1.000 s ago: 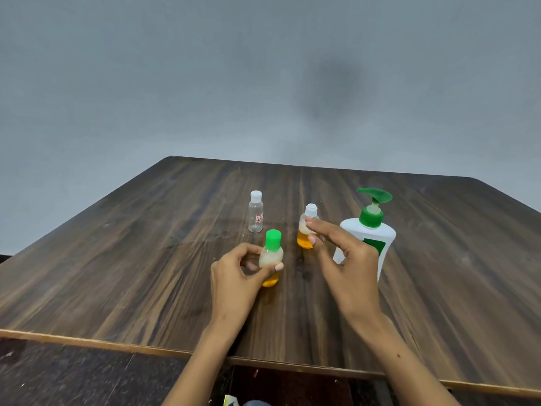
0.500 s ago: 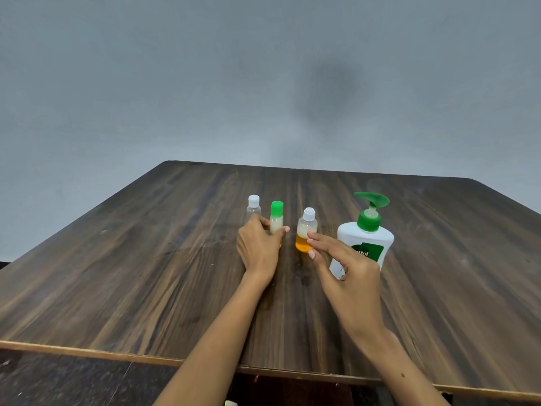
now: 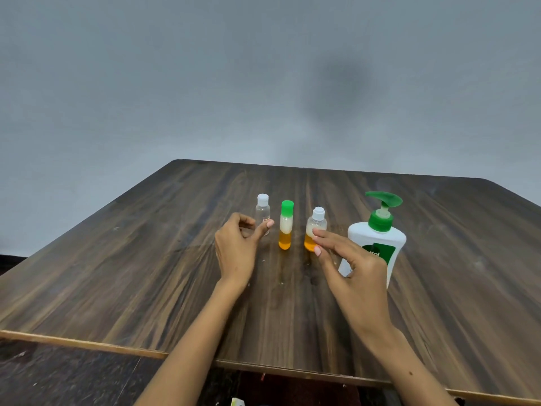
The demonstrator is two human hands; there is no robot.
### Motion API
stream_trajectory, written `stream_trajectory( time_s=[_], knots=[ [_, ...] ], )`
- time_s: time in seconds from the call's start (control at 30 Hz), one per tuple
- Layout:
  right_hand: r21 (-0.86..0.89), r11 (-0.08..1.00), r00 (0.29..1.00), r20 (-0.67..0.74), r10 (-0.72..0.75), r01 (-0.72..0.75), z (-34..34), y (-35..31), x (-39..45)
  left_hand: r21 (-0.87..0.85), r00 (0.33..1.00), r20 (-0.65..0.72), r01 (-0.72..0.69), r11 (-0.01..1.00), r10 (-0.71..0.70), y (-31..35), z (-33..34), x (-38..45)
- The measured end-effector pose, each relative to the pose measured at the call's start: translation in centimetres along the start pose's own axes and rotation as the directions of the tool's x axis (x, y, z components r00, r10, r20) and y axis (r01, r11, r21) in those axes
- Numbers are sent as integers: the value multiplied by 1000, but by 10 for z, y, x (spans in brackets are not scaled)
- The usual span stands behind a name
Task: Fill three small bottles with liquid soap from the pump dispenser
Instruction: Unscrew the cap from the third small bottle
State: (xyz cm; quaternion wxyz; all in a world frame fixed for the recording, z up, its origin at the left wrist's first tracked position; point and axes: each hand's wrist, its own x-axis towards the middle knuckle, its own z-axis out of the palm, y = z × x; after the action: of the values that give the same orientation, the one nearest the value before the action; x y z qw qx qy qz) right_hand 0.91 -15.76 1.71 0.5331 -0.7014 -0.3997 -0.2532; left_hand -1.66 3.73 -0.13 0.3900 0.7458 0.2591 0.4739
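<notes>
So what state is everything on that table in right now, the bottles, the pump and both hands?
Clear bottle: upright, white cap on, looks empty.
Green-capped bottle: upright, capped, orange soap in its lower part.
Right white-capped bottle: upright, capped, orange soap in its lower part.
Pump dispenser: upright, untouched.
Left hand: loosely curled, holding nothing.
Right hand: open, holding nothing.

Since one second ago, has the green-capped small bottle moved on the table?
Yes. The green-capped bottle went away from the person: it stood nearer than the clear empty bottle, now it stands in line beside it, released.
</notes>
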Motion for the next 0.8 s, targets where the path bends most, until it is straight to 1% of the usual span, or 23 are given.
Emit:
stream_trajectory(
  time_s=[0.07, 0.2, 0.27, 0.4, 0.5, 0.57, 0.63, 0.8],
  knots=[
    [19, 1000, 1000, 7, 10, -11, 5, 0, 1, 43, 998, 59, -7, 999, 5, -11, 2, 9],
    [36, 999, 1000, 21, 15, -16, 16, -1, 2, 234, 973, 227, -12, 972, -43, -23, 15, 27],
    [35, 999, 999, 38, 1, -3, 22, -2, 2, 267, 961, 272, -24, 963, -52, -25, 19, 34],
    [17, 1000, 996, 84, -20, 18, 28, -2, 0, 223, 951, 309, -52, 973, -20, -31, 26, 46],
    [2, 1000, 994, 110, -25, 25, 29, -3, 0, 159, 961, 277, -54, 986, 8, -33, 30, 52],
    [2, 1000, 992, 125, -26, 26, 28, -3, 1, 168, 965, 263, -58, 984, 12, -30, 30, 55],
    [-1, 1000, 990, 138, -18, 18, 26, -3, 1, 171, 966, 258, -55, 984, 9, -29, 26, 54],
    [-2, 1000, 992, 127, -12, 13, 18, 0, 0, 124, 952, 306, -50, 991, 10, -30, -5, 37]
  ],
)
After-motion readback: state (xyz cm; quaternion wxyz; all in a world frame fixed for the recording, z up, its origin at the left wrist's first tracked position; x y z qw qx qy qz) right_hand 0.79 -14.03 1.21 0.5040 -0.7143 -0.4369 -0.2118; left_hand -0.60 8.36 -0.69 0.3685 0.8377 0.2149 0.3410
